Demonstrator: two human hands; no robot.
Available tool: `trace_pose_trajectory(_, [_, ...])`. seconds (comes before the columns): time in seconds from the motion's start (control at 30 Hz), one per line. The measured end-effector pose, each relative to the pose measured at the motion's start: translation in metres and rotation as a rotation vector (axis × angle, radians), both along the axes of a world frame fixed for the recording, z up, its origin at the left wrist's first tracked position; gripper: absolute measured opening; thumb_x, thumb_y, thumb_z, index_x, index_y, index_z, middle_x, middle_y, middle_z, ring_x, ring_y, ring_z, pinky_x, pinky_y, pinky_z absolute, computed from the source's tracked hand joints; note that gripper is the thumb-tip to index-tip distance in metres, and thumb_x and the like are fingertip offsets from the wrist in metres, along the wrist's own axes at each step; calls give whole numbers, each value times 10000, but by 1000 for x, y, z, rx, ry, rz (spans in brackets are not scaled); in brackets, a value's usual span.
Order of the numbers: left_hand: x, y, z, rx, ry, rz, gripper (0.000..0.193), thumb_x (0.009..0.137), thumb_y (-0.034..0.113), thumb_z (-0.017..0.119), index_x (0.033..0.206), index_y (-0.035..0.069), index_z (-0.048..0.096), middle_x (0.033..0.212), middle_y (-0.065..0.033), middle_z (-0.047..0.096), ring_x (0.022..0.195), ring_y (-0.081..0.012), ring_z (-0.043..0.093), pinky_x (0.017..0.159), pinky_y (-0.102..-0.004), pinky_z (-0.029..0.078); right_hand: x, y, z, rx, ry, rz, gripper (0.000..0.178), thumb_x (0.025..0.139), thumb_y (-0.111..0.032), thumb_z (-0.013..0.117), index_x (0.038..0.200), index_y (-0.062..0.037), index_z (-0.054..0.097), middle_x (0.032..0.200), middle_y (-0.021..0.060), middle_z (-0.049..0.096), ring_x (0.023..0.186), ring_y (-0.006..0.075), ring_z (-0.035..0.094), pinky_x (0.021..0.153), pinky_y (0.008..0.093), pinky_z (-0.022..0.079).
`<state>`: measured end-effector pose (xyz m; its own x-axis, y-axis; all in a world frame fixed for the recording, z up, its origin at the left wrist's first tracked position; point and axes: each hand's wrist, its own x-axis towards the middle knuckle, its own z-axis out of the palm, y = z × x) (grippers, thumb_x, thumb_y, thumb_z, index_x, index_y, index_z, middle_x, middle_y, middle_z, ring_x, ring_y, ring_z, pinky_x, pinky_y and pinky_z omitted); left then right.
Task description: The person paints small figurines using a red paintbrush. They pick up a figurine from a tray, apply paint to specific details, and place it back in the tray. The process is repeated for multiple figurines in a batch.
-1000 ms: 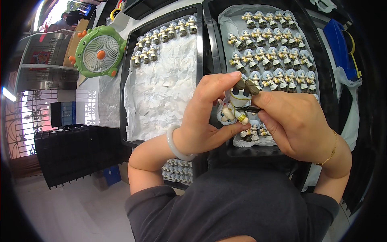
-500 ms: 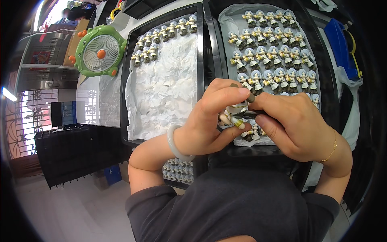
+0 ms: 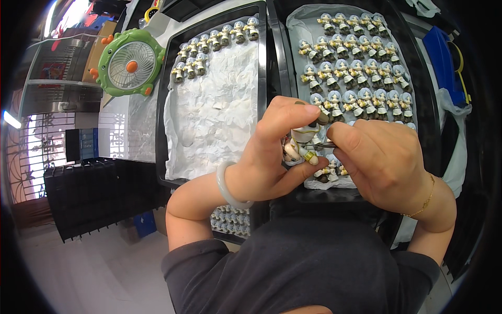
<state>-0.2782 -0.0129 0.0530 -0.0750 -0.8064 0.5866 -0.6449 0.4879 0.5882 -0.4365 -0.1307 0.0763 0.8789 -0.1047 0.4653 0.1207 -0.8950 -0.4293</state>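
At frame centre-right, a figurine [image 3: 304, 134] is pinched by the left hand [image 3: 264, 152], a thin tool [image 3: 326, 146] by the right hand [image 3: 384, 159].

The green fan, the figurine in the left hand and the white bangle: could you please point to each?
Green fan [image 3: 132, 66], head view: on its orange hub.
Figurine [image 3: 304, 135], head view: on its white clothing.
White bangle [image 3: 220, 181], head view: on its band.

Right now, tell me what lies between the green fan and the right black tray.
The left black tray, lined with white paper and holding figurines, lies between them in the head view.
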Motion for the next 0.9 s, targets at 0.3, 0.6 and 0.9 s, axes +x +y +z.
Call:
trace_pose_trajectory(0.3, [0, 0, -3, -19, 56, 0, 710, 612, -65, 674, 1199, 31, 287, 1011, -146, 458, 855, -261, 463, 713, -347, 396, 1, -1, 0, 25, 28, 17, 283, 661, 0, 614, 936, -11, 546, 615, 66, 491, 492, 219, 488, 440, 318, 373])
trace_pose_trajectory(0.6, [1, 0, -5, -75, 44, 43, 712, 585, -67, 686, 1187, 22, 317, 998, -143, 471, 867, -290, 469, 716, -363, 405, 0, -2, 6, -65, -19, 2, 293, 659, -29, 611, 951, -13, 603, 690, 64, 537, 541, 198, 494, 474, 304, 381])
trace_pose_trajectory(0.9, [-4, 2, -6, -56, 108, 98, 716, 601, -75, 670, 1200, 15, 287, 978, -155, 448, 836, -262, 465, 701, -342, 397, 3, -1, 4, -68, -105, -28, 310, 656, -38, 623, 966, -19, 613, 703, 66, 538, 572, 204, 492, 497, 302, 382])
